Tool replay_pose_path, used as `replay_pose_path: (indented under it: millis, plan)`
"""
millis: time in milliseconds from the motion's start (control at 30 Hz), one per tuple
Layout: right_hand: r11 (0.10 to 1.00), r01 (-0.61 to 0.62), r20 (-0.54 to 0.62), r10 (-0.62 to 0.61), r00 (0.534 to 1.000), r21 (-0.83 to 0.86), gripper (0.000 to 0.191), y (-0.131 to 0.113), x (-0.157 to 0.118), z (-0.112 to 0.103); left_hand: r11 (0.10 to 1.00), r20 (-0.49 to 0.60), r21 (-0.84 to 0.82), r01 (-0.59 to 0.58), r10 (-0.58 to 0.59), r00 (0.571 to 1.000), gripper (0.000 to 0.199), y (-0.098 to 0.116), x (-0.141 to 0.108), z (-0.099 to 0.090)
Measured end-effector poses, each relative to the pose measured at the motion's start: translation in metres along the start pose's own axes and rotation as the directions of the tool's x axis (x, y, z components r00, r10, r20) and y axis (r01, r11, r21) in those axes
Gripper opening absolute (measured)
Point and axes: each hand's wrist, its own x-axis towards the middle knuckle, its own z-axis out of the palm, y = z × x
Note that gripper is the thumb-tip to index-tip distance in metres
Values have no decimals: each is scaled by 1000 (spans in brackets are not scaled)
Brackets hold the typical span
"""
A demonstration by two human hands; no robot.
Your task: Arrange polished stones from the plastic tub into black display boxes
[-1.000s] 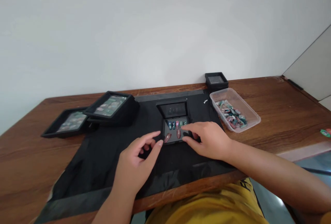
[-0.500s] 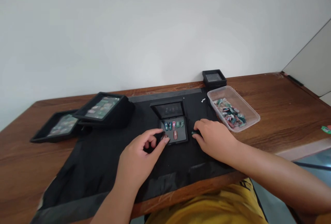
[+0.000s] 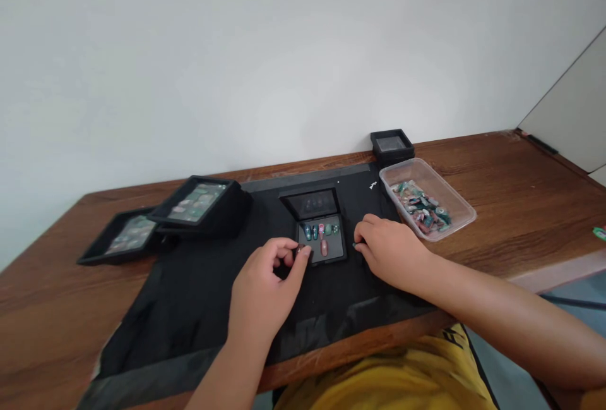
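- Clock directions run from the middle of the open case, which lies on the black cloth, its lid tilted up at 12.
- The case holds a row of five small nail-shaped pieces, blue, pink and green, with a pinkish-brown piece below them at about 6.
- The left hand, at 8, pinches a brown piece between thumb and forefinger at the case's near left corner.
- The right hand, between 3 and 4, is apart from the case, fingers curled, grasping a small dark piece at the fingertips.
- A clear tub of mixed pieces sits near 3.
- Small black boxes are stacked between 1 and 2.
- Larger black boxes with clear windows are between 9 and 10.
- Wooden table shows beyond the cloth.
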Motion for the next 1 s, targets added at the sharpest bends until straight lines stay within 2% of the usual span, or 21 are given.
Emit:
replay_pose_path:
  millis: [133, 267, 467, 667, 800, 1000]
  plan:
    - [1000, 14, 39, -15, 999, 27, 16, 1, -1, -1, 997, -11, -65, -41, 41, 999, 28, -9, -12, -5]
    - [998, 20, 35, -22, 999, 55, 17, 1, -2, 0, 995, -25, -53, -79, 78, 997, 26, -15, -19, -8]
    - [997, -3, 58, -1, 998, 79, 19, 0, 0, 1, 992, -35, -64, -109, 107, 994, 26, -20, -12, -6]
    - [996, 54, 84, -60, 995, 69, 21, 3, 0, 1, 978, -55, -148, -144, 137, 989, 27, -30, -7, -3]
    - [995, 96, 90, -99, 991, 40, 22, 2, -2, 2, 968, -76, -185, -168, 157, 985, 19, -28, -7, -4]
    - [992, 114, 68, -118, 991, 50, 19, 4, -2, 4, 918, -113, -245, -313, 293, 949, 7, -20, -7, -8]
